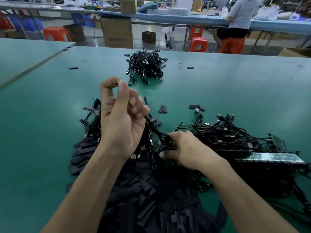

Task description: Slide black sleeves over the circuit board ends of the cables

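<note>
- The left-hand grip [121, 121] is raised over the matte green worktop [50, 115]. Thumb and forefinger pinch something tiny and dark at the top, too small to tell what it is.
- Its other fingers are curled round a thin bunch of black cables [156, 132] that slants down to the right.
- The right-hand grip [185, 150] is lower, fingers clenched on the bottom end of that same bunch, just above the heap.
- The big heap of flat black sleeves [144, 190] sits at the worktop's near edge, right under both forearms.
- A tangled pile of black cables with silver USB plugs [235, 137] is toward the right edge, touching the sleeve heap.
- A long green circuit board strip [269, 159] lies on that tangle's near side, close to the right edge.
- A second, tighter mound of black cables [146, 68] sits mid-worktop toward the far edge, well apart from the hands.
- Stray sleeves: one [73, 68] far left of that mound, and a folded one [162, 109] just right of the left fingers.
- Beyond the far edge there are orange plastic stools [57, 33], a brown cardboard box [117, 33], and a seated person [240, 15] at another bench.
</note>
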Available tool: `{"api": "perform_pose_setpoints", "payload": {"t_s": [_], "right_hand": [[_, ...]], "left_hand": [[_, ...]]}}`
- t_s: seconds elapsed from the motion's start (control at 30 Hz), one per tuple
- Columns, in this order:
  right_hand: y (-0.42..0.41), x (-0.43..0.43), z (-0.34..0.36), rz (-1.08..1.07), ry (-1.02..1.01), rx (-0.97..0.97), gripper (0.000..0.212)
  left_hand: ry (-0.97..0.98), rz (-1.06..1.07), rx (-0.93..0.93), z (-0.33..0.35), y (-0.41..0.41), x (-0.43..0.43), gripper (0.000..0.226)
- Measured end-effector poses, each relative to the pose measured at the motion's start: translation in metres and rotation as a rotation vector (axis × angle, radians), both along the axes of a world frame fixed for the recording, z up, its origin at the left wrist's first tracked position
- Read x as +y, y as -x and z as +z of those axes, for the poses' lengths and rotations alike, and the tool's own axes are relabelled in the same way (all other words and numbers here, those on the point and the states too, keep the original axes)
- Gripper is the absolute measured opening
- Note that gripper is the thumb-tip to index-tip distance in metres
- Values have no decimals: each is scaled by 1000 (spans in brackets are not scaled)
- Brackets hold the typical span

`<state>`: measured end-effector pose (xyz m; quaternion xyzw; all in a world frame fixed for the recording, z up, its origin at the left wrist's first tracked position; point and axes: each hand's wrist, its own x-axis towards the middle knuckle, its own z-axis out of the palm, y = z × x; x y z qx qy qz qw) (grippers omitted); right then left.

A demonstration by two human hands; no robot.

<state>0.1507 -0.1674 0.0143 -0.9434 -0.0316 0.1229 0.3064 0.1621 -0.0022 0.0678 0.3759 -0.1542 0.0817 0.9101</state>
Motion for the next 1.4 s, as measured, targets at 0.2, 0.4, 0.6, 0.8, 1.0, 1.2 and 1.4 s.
{"api": "perform_pose_setpoints", "payload": {"t_s": [0.2, 0.4, 0.6, 0.8, 1.0, 1.2, 1.4], "right_hand": [[-3, 4, 8, -43, 193, -70, 25], [-6, 2, 10, -86, 235, -67, 33], [-12, -2, 15, -141, 207, -134, 26], [-10, -4, 9, -121, 152, -131, 38], [-8, -12, 9, -84, 58, -159, 29], [-8, -17, 6, -47, 58, -247, 23], [-11, -20, 6, 6, -17, -288, 16]], "left_hand": [[-25, 86, -13, 5, -1, 11, 16], [-100, 192, 43, 5, -3, 15, 18], [-167, 374, 57, 4, -5, 18, 16], [-235, 425, 43, 2, -8, 20, 16], [-261, 376, 63, -2, -10, 20, 15], [-334, 319, 47, -8, -10, 19, 12], [-746, 357, -65, -14, -10, 14, 11]]}}
